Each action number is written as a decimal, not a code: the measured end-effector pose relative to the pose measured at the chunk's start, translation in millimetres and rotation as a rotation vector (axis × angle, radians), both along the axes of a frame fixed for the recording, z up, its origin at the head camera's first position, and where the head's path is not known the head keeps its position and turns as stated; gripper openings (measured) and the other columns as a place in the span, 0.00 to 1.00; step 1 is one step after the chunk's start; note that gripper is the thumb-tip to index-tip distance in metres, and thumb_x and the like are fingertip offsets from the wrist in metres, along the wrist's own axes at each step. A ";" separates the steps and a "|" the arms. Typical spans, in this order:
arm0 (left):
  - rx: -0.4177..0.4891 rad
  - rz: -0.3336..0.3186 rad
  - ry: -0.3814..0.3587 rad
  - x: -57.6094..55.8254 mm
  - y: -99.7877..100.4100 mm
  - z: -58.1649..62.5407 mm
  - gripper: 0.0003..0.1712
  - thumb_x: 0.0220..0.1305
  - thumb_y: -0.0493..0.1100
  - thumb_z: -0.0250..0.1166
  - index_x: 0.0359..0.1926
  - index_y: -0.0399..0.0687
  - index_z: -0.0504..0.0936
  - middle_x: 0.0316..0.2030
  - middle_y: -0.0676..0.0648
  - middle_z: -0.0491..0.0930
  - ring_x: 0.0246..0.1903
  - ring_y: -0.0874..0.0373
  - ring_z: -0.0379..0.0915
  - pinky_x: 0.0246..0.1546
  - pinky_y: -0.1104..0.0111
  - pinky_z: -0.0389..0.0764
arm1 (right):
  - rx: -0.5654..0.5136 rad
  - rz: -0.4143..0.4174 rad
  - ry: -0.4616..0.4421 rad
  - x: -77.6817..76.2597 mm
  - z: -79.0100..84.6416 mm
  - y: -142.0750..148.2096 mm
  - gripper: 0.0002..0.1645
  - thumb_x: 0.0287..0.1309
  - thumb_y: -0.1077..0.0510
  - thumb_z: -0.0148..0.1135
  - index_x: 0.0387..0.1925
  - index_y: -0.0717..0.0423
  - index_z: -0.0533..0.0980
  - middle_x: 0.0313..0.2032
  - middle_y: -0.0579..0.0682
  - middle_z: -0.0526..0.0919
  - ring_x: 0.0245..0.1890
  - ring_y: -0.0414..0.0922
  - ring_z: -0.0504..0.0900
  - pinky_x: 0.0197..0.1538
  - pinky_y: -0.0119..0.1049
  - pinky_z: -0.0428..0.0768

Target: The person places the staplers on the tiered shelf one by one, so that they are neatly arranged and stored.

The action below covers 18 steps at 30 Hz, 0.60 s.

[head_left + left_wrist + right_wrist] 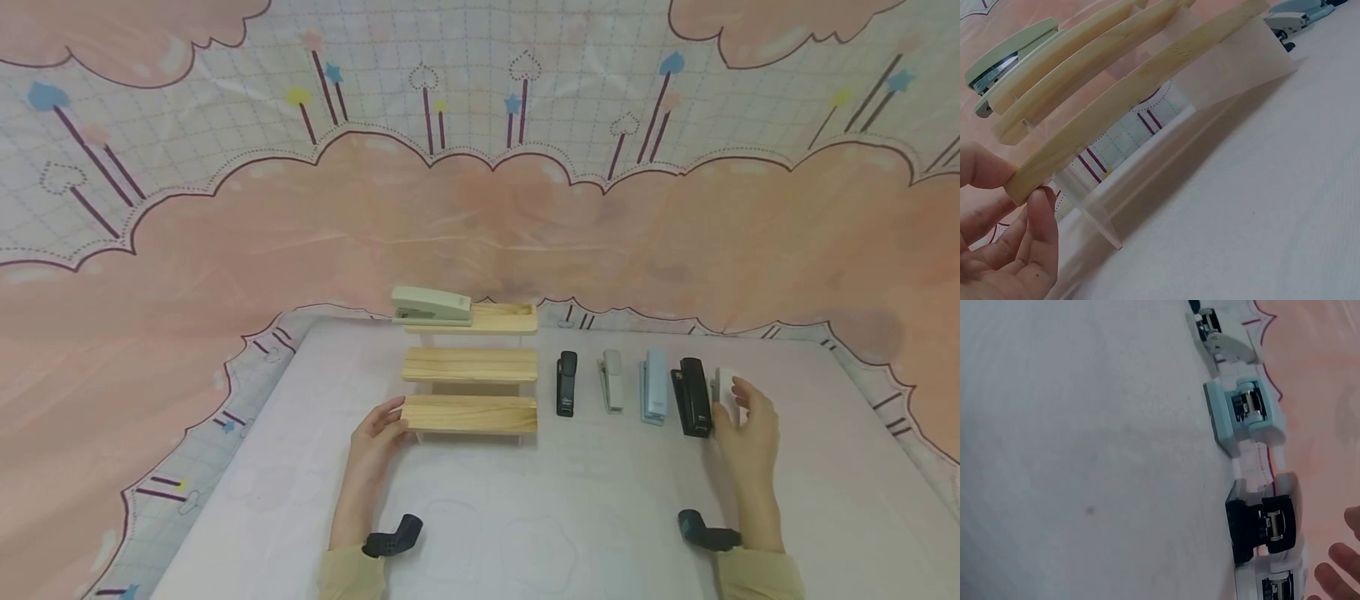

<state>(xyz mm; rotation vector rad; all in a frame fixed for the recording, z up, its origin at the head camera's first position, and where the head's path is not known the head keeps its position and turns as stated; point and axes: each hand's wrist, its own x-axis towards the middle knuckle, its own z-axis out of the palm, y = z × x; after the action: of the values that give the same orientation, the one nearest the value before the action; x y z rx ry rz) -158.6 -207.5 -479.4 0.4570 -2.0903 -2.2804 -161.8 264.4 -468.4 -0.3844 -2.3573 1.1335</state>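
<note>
Where the Row Ends, the Right Hand Flanks the White Stapler

Rightmost on the bench, the white stapler lies just ahead and slightly left of the right hand, much the nearer of the two. Its long axis, partly hidden, appears to run fore and aft. The hand's fingers are parted; contact cannot be told. The large black stapler lies just beside it on the left, probably leaving the thumb little room; bare bench extends rightward. Well to the left, the left hand pinches the left end of the lowest board of the wooden rack. On the top board, the green stapler projects past the left edge; bare wood remains at right. Any low, direct path to the rack would cross the light-blue stapler, pale stapler and small black stapler.
</note>
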 end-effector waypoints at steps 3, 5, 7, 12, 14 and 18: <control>-0.004 -0.004 0.001 -0.5 -0.3 0.9 0.26 0.64 0.31 0.56 0.64 0.38 0.68 0.44 0.54 0.77 0.39 0.69 0.77 0.42 0.78 0.78 | -0.016 -0.009 -0.035 -0.1 -0.4 3.6 0.31 0.61 0.68 0.53 0.66 0.65 0.62 0.59 0.70 0.69 0.59 0.65 0.67 0.61 0.61 0.64; -0.006 -0.003 0.002 -0.6 -0.2 1.2 0.26 0.64 0.31 0.56 0.64 0.38 0.68 0.44 0.55 0.77 0.39 0.69 0.77 0.42 0.78 0.78 | -0.029 -0.015 -0.059 0.5 0.5 5.1 0.32 0.61 0.68 0.53 0.66 0.65 0.61 0.60 0.70 0.67 0.59 0.65 0.66 0.61 0.61 0.65; 0.001 -0.001 0.006 -0.7 0.1 1.2 0.26 0.64 0.30 0.56 0.64 0.37 0.68 0.43 0.55 0.78 0.39 0.69 0.77 0.41 0.77 0.78 | -0.039 -0.013 -0.076 1.0 1.0 6.9 0.33 0.60 0.68 0.54 0.67 0.67 0.60 0.60 0.71 0.66 0.59 0.66 0.66 0.61 0.61 0.65; 0.015 0.002 0.005 -1.2 0.3 -0.4 0.26 0.64 0.30 0.56 0.64 0.36 0.68 0.41 0.57 0.78 0.39 0.69 0.77 0.41 0.77 0.78 | -0.060 0.000 -0.172 1.7 -0.4 11.9 0.37 0.61 0.66 0.52 0.70 0.67 0.54 0.62 0.74 0.62 0.60 0.70 0.65 0.61 0.63 0.66; 0.017 0.004 0.002 -1.0 0.2 -0.8 0.26 0.64 0.30 0.56 0.64 0.36 0.68 0.41 0.58 0.78 0.39 0.69 0.77 0.41 0.77 0.78 | -0.067 0.008 -0.218 2.0 -1.6 13.8 0.38 0.62 0.65 0.52 0.71 0.67 0.51 0.62 0.75 0.61 0.60 0.71 0.65 0.61 0.64 0.66; 0.017 0.004 -0.003 0.2 0.1 -0.5 0.26 0.64 0.31 0.57 0.64 0.37 0.68 0.41 0.58 0.78 0.39 0.69 0.77 0.42 0.78 0.78 | -0.080 0.025 -0.282 2.8 -4.1 17.0 0.39 0.65 0.62 0.51 0.72 0.66 0.47 0.63 0.77 0.60 0.61 0.72 0.64 0.62 0.65 0.65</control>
<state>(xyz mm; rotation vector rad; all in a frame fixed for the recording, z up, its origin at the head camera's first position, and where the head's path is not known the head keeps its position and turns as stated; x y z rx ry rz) -158.4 -207.4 -479.9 0.4650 -2.0708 -2.2990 -158.9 281.4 -472.5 -0.5781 -2.5679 1.2584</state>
